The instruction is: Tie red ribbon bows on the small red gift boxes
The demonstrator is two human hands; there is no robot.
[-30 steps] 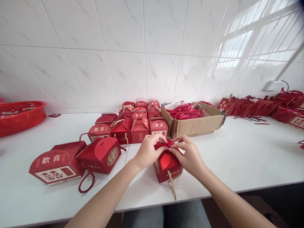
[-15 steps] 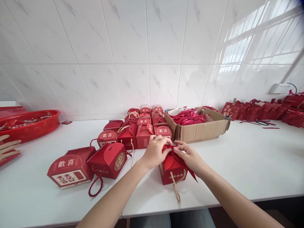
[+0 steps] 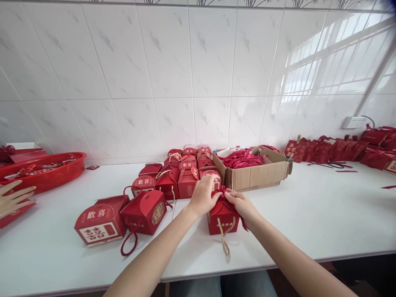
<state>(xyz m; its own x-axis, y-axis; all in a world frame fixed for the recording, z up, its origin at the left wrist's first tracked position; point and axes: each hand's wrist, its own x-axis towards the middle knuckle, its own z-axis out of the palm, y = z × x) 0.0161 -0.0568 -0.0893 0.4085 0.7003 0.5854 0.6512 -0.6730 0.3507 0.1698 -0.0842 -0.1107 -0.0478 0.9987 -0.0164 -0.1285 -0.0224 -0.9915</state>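
Observation:
A red gift box (image 3: 223, 219) with a beige twisted rope handle (image 3: 223, 239) stands on the white table before me. A red ribbon (image 3: 223, 190) is gathered in a bow or knot on its lid, one tail hanging down the right side. My left hand (image 3: 202, 194) pinches the ribbon from the left, fingers partly over the lid. From the right, my right hand (image 3: 241, 203) grips the ribbon between thumb and fingers, close to the knot. Two more red boxes, one with white panel (image 3: 99, 233) and one with a dark red cord (image 3: 144, 212), sit to the left.
Several red boxes (image 3: 187, 181) are grouped behind my hands, beside a cardboard box (image 3: 258, 177) of red ribbons. A red basin (image 3: 62, 175) and another person's hand (image 3: 14, 200) are at far left. Red bags (image 3: 334, 149) line the wall at right.
My hands have drawn closer together at the knot, and the bow looks more gathered. The camera view has tilted up, showing more of the wall.

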